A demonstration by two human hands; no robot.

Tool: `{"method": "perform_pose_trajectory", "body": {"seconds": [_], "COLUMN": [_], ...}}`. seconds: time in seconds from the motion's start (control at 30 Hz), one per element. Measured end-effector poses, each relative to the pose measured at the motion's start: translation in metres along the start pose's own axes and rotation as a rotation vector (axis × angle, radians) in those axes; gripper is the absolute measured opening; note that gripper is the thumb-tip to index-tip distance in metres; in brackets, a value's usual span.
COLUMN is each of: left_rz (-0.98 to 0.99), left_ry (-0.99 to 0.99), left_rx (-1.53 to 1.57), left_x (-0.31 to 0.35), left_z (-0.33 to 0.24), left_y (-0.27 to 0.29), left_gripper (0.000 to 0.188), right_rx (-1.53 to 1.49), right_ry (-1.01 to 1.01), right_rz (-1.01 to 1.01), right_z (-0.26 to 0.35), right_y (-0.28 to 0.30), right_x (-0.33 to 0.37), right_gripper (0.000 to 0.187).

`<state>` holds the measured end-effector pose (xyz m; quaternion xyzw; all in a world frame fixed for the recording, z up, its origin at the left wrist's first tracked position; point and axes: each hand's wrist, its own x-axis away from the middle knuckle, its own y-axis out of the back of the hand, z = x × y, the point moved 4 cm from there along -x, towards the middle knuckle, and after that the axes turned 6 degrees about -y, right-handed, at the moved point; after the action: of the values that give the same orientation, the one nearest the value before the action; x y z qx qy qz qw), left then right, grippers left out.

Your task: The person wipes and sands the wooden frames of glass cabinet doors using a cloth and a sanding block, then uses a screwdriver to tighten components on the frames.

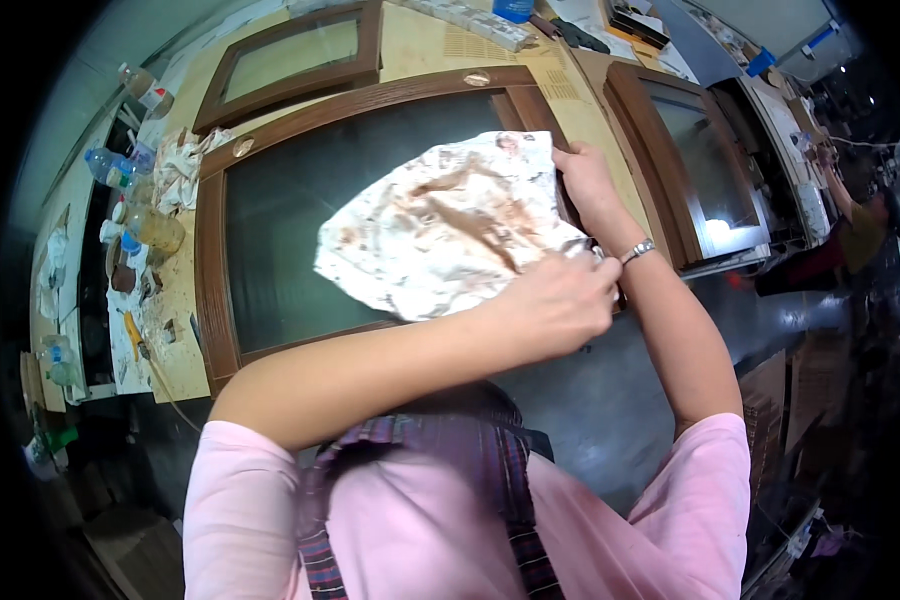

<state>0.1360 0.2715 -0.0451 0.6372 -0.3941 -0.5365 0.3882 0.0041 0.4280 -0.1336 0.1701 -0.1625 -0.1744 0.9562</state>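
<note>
Head view: stained cloth (400,250), white with brown smears, spread over the right-hand part of a brown wooden frame (370,104) with a dark glass pane (280,230), all lying on a yellowish worktop (430,48). Left hand (560,305) crosses to the cloth's near right corner, fingers curled in and apparently closed on the bunched fabric; some blur there. Right hand (592,190) rests at the frame's right side by the cloth's far corner, thumb side showing; the other fingers are partly hidden, so cannot tell how far they close or on what. Judged by look, cloth light, limp, quick to crease, best gripped by a gathered corner or under a flat palm. Frame likely stiff and fairly heavy, pane smooth and breakable; hold it by the wooden rails, clear of the glass. Edges: near rail close to the wearer's body; smaller frame (373,40) just beyond the far rail; another framed panel (638,140) off to the right; bottles (155,232) and crumpled rag (175,170) on the left. Widest sideways room for the cloth: leftward, over bare glass.
</note>
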Motion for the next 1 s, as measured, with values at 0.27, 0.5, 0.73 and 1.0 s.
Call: {"method": "perform_pose_trajectory", "body": {"seconds": [0.27,0.5,0.73,1.0], "left_rz": [-0.142,-0.080,-0.208,-0.737], "left_ry": [0.248,1.020,0.879,1.321], "left_rx": [0.103,-0.524,-0.346,0.301], "left_x": [0.126,0.398,0.337,0.409], "left_z": [0.000,-0.016,-0.006,0.067], "left_y": [0.049,0.162,0.152,0.185], "left_gripper": [0.031,0.017,0.024,0.016], "right_rx": [-0.161,-0.087,-0.066,-0.267], "right_ry": [0.030,0.009,0.007,-0.121], "right_rz": [0.093,0.087,0.139,0.112], "right_z": [0.021,0.028,0.019,0.025], "right_y": [0.013,0.006,0.013,0.014], "right_x": [0.031,0.039,0.027,0.026], "right_gripper": [0.028,0.018,0.018,0.019]}}
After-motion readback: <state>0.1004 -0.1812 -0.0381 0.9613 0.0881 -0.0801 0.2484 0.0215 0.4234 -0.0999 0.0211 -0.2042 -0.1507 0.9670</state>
